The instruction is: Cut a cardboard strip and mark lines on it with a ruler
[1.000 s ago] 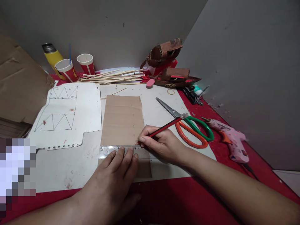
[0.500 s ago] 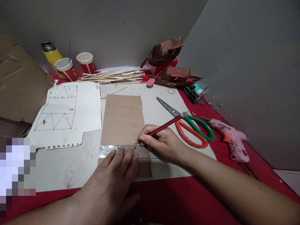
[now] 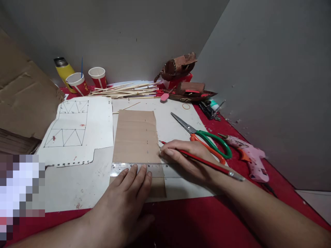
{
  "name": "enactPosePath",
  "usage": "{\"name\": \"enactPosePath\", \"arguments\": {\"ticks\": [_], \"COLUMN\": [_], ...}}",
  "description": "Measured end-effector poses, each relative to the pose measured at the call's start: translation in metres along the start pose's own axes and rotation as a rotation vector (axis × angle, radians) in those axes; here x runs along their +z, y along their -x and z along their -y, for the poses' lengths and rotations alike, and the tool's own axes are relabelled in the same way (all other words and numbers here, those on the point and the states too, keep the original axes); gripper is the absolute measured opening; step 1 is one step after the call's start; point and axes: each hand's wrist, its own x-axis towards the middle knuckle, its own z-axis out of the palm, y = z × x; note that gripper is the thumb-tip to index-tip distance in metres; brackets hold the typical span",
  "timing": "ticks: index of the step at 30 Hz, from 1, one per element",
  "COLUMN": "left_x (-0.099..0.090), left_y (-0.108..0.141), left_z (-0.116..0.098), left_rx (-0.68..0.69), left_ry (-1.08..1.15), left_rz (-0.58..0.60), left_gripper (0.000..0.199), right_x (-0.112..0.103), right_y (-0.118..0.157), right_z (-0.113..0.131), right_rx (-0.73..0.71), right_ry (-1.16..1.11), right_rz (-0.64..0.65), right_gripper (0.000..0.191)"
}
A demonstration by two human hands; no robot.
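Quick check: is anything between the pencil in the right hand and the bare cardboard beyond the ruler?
Nothing visible. The pencil in the right hand has its tip just by the right edge of the cardboard. The ruler, under the left hand, lies nearer the person, outside that gap.

The left forearm point(image 3: 62, 227) reaches in from the worktop's point(image 3: 196, 217) near left corner; the left hand point(image 3: 126, 194) lies palm down, four fingers stretched forward, thumb out to the right. The right forearm point(image 3: 263, 203) slants in from the near right corner, the right hand point(image 3: 187, 167) curled, thumb and forefinger drawn together.
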Motion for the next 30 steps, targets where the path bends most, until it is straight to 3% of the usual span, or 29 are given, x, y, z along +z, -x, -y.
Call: {"name": "enactPosePath", "arguments": {"ticks": [5,11,18,21,24,27,30], "left_x": [-0.004,-0.015,-0.008,-0.003,-0.007,-0.018,-0.030], "left_y": [-0.002,-0.006,0.001,0.006,0.010,0.010,0.002], "left_z": [-0.002,-0.003,0.005,0.011,0.016,0.022,0.034], "left_rx": [-0.014,-0.006,-0.007,0.025,-0.055,-0.309,-0.583], "left_ry": [-0.023,-0.043,0.000,0.088,0.246,0.529,0.908], "left_rz": [0.111,0.192,0.136,-0.009,-0.282,-0.487,-0.586], "left_gripper": [0.080,0.077,0.074,0.076,0.070,0.058,0.052], "right_x": [-0.019,-0.026,-0.018,-0.021,-0.033,-0.049,-0.060], "right_y": [0.002,0.006,0.008,0.008,0.004,0.000,-0.003], "right_z": [0.002,0.013,0.025,0.025,0.016,0.000,-0.014], "right_rx": [-0.187,-0.091,-0.048,-0.044,-0.088,-0.134,-0.080], "right_ry": [0.302,0.410,0.444,0.419,0.350,0.273,0.163], "right_rz": [0.227,0.402,0.424,0.390,0.334,0.269,0.160], "right_gripper": [0.028,0.032,0.034,0.036,0.034,0.031,0.029]}}
